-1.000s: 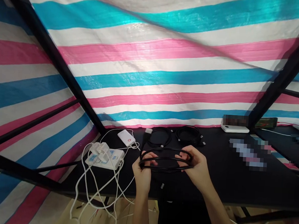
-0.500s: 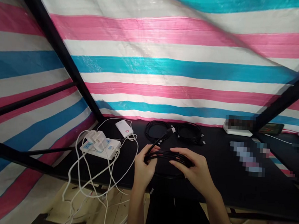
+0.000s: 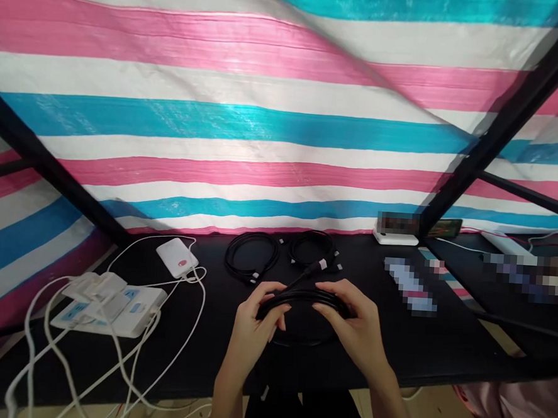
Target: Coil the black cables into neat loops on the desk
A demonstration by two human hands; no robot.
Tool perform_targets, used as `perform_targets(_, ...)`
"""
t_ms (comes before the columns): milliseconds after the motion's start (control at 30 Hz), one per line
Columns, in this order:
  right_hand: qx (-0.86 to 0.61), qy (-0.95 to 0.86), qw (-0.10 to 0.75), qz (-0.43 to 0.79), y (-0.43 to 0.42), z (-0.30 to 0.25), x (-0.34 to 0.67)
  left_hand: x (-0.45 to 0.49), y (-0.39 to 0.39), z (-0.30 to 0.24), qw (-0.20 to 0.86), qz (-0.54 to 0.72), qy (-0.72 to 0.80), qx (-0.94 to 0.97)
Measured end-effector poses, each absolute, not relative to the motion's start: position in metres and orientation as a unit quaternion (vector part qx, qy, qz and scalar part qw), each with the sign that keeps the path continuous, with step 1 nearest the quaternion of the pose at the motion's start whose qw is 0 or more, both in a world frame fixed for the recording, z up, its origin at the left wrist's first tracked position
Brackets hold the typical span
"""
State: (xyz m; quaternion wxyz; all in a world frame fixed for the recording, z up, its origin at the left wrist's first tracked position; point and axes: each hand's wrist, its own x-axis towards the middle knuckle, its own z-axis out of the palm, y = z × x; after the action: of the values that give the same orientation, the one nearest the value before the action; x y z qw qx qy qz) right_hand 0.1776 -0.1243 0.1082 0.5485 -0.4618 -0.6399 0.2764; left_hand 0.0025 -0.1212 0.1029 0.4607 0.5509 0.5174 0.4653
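Observation:
A coiled black cable (image 3: 309, 296) is held between my two hands above the near part of the black table. My left hand (image 3: 253, 321) grips the left side of the loops, thumb and fingers closed round them. The right side of the coil is pinched in my right hand (image 3: 354, 324). One cable end with a pale-tipped plug (image 3: 321, 264) sticks up past the coil, pointing away and to the right. Two more coiled black cables lie at the back of the table, one to the left (image 3: 251, 256) and one to the right (image 3: 312, 249).
On the left stands a white power strip (image 3: 143, 311) with chargers and tangled white cords (image 3: 202, 299). A white power bank (image 3: 174, 257) lies behind it. At the back right sits a white device (image 3: 395, 237), and a blurred flat item (image 3: 411, 286) lies nearer. Black frame poles (image 3: 491, 146) slant at both sides.
The view has turned to the right, so the table items appear further left. Both hands still hold the coil, and its plug end now points further right.

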Motion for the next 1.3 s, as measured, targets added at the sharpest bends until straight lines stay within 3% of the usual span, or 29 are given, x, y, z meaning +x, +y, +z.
perform_targets(300, -0.523, -0.588, 0.569, 0.237, -0.124, 0.084, 0.224, 0.047, -0.117, 0.091, 0.46, 0.364, 0.533, 0.61)
perform_targets(500, -0.533, -0.559, 0.586, 0.245, -0.128, 0.074, 0.242, 0.064, -0.121, 0.09, 0.408, 0.357, 0.531, 0.651)
perform_targets(667, -0.547, -0.534, 0.598, 0.239, -0.131, 0.075, 0.248, 0.071, -0.12, 0.093, 0.432, 0.344, 0.558, 0.619)
perform_targets(833, -0.54, -0.485, 0.573, 0.379, -0.133, 0.076, 0.246, 0.067, -0.117, 0.098, 0.452, 0.346, 0.576, 0.586)
perform_targets(1033, -0.445, -0.5, 0.439, 0.6, -0.141, 0.084, 0.249, 0.058, -0.12, 0.104, 0.456, 0.334, 0.562, 0.604)
perform_targets(1300, -0.446, -0.524, 0.391, 0.611, -0.146, 0.096, 0.242, 0.049, -0.135, 0.112, 0.485, 0.346, 0.528, 0.605)
